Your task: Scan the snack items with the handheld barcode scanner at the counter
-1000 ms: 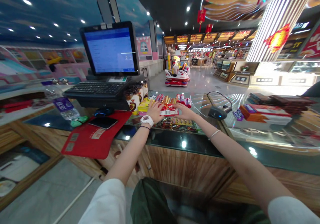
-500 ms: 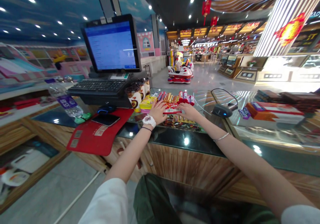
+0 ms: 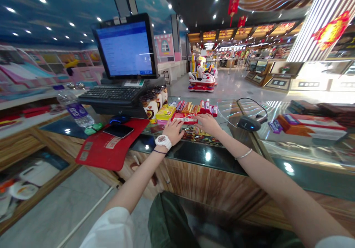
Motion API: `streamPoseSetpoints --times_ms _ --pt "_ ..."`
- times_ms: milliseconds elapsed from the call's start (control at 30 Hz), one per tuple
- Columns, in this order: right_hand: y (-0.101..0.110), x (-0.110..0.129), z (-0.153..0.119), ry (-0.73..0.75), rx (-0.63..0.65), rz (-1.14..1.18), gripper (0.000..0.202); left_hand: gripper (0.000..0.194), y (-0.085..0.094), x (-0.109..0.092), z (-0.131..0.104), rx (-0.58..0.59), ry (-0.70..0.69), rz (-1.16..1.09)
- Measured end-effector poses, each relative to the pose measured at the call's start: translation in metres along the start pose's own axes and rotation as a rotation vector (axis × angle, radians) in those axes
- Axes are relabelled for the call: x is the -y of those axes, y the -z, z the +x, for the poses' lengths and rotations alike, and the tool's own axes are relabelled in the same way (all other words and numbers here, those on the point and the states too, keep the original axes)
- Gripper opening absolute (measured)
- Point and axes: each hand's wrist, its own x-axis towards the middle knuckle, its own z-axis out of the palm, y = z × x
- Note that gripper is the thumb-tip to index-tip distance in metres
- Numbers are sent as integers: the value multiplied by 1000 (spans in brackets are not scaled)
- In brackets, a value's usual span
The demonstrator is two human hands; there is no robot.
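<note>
A red wrapped snack packet (image 3: 186,119) with a white label lies across the front of the sweets on the glass counter. My left hand (image 3: 172,132), with a white watch at its wrist, has fingers spread and thumb apart; its fingertips touch or nearly touch the packet's left part. At the other end, my right hand (image 3: 209,124) has thumb and fingers around the packet's tip. Behind the packet sit rows of small wrapped bars (image 3: 189,108) and red-and-purple rolls (image 3: 206,106). A yellow packet (image 3: 166,112) is just left of them.
Printed cups (image 3: 149,106) stand beside the monitor (image 3: 126,50) and keyboard (image 3: 112,94). A phone (image 3: 118,130) lies on a red mat (image 3: 104,153), near a water bottle (image 3: 79,114). To the right are a black scanner device (image 3: 249,122) with a cable and stacked boxes (image 3: 310,124).
My left hand has drawn back a little toward me, its fingers spreading, uncovering more of the red packet. The right hand stays at the packet's end. The view has shifted slightly.
</note>
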Motion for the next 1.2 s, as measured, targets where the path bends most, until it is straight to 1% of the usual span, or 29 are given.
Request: streamPoseSetpoints --times_ms 167,333,600,767,967,1033,1200 --pt "3 -3 -12 11 19 14 34 52 -2 0 0 70 30 25" --pt "2 0 -10 4 53 11 37 55 -3 0 1 118 49 30" --pt "-5 -4 -11 -21 66 45 46 59 -12 3 4 105 55 -10" --pt "-7 -3 -11 -27 73 48 49 61 -12 4 4 113 62 -13" --pt "-3 1 -12 -45 94 55 48 60 -10 3 4 113 57 -1" --pt "-2 2 -12 -49 83 57 52 60 -9 2 3 106 59 -1" --pt "6 2 -11 -35 -4 67 63 60 -1 -1 4 72 89 4"
